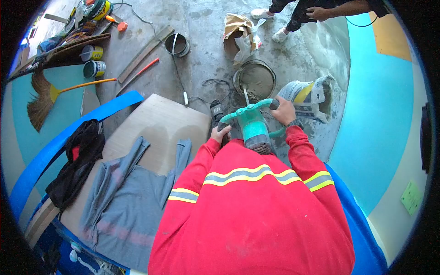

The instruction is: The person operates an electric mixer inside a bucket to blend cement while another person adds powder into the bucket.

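Observation:
A teal handheld electric mixer is held in front of my body by its two looped handles. My left hand is wrapped round the left handle, and my right hand grips the right one near its dark grip. From the mixer, a metal shaft runs down into a round bucket of wet grey mortar. The shaft's lower end is hidden in the mix. Right of the bucket, an opened cement bag lies on its side, close to my right hand.
A torn paper bag stands beyond the bucket, near another person's legs. At left are a dark pail, a wooden plank, a red rod and a broom. A power cable crosses the floor.

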{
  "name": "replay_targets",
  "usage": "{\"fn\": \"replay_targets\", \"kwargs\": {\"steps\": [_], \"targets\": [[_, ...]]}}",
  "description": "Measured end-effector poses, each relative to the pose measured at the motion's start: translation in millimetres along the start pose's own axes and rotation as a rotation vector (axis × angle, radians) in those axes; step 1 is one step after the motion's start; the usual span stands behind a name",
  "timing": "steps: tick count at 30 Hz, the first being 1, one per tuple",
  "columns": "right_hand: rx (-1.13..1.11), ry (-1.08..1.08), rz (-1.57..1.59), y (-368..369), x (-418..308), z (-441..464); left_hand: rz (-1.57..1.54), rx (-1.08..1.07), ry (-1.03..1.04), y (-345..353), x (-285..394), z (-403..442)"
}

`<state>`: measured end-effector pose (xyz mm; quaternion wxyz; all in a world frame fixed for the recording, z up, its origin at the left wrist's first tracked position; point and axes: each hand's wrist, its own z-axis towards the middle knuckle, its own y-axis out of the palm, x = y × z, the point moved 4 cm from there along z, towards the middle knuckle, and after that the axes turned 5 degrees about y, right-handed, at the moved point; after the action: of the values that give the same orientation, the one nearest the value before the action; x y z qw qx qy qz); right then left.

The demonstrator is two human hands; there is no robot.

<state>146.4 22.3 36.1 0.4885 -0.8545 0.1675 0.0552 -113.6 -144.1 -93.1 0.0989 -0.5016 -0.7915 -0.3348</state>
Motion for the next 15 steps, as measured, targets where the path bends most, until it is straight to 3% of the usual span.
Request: {"fn": "replay_targets", "kwargs": {"steps": [15], "targets": [[-0.032, 0.037, -0.022, 5, -4, 2, -0.076, -0.001, -0.022, -3, -11, 0]]}}
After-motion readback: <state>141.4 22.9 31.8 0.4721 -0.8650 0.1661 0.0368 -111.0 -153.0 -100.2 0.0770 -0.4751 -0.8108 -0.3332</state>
